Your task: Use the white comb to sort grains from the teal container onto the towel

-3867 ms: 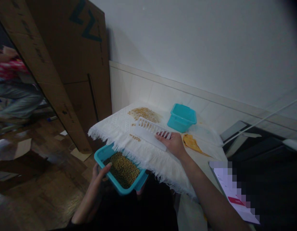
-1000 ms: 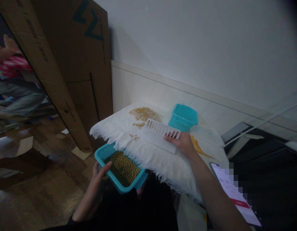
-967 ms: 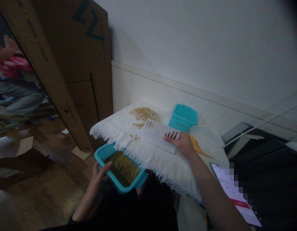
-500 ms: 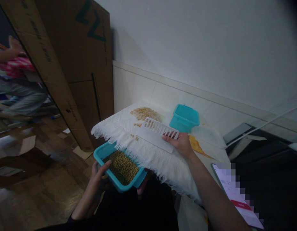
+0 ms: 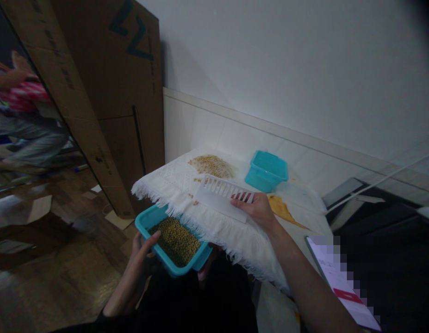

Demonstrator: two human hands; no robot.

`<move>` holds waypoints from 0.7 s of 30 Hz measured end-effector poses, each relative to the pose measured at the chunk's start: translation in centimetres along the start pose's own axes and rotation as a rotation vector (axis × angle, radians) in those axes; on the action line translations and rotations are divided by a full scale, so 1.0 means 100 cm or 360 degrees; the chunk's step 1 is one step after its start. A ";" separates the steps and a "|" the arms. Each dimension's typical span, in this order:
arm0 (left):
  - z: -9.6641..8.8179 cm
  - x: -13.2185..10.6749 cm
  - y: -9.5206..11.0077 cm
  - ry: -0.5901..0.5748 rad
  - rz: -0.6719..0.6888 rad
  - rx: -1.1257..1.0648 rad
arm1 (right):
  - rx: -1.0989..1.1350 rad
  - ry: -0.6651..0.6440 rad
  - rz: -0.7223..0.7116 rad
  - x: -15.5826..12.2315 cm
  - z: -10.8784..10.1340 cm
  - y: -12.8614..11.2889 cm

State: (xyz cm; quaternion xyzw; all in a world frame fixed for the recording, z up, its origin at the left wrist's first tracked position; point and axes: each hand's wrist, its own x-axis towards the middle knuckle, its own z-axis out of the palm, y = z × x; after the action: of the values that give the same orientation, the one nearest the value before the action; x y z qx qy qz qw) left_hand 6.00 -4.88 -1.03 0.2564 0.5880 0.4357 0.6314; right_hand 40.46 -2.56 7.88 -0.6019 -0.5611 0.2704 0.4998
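In the head view, my left hand grips the left rim of a turquoise plastic tub, its thumb over the edge. The tub is below the table's fringed edge and holds many yellowish soybeans. My right hand is closed on the right end of a white slotted plastic scraper, held low over the cloth. Whether its edge touches the cloth I cannot tell. Beyond it, a pile of soybeans lies on the white fringed cloth, with a few loose beans nearer the front edge.
A second turquoise tub stands at the table's back right, by the wall. An orange-yellow cloth lies nearby. A phone is at lower right. Tall cardboard box stands left; another person sits behind it.
My right hand has moved the scraper slightly left and down, toward the front edge of the cloth. My left hand and its tub have stayed put.
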 end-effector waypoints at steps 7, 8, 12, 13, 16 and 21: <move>0.000 -0.004 0.003 -0.0050 0.0003 -0.0017 | 0.0119 0.0007 -0.0014 -0.007 0.001 -0.001; 0.000 -0.004 0.003 -0.0055 0.0010 -0.0013 | 0.0119 0.0051 -0.0012 -0.007 0.001 -0.001; -0.001 -0.003 0.001 -0.0025 0.0011 -0.0016 | 0.0115 0.0170 0.0009 -0.009 -0.002 -0.002; -0.001 -0.002 0.000 -0.0024 0.0011 -0.0028 | 0.0110 0.0158 0.0010 -0.010 -0.003 -0.002; 0.000 -0.004 0.001 -0.0028 0.0015 -0.0042 | 0.0066 0.0100 -0.0022 -0.011 -0.002 0.000; 0.002 -0.007 0.005 -0.0021 0.0004 -0.0022 | -0.0051 0.0084 -0.0014 -0.003 -0.007 0.006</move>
State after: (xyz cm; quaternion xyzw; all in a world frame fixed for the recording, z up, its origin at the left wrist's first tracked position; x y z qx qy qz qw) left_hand 6.16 -5.19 -0.22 0.2556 0.5805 0.4387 0.6365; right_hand 41.27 -2.93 7.47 -0.6141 -0.5546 0.2433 0.5060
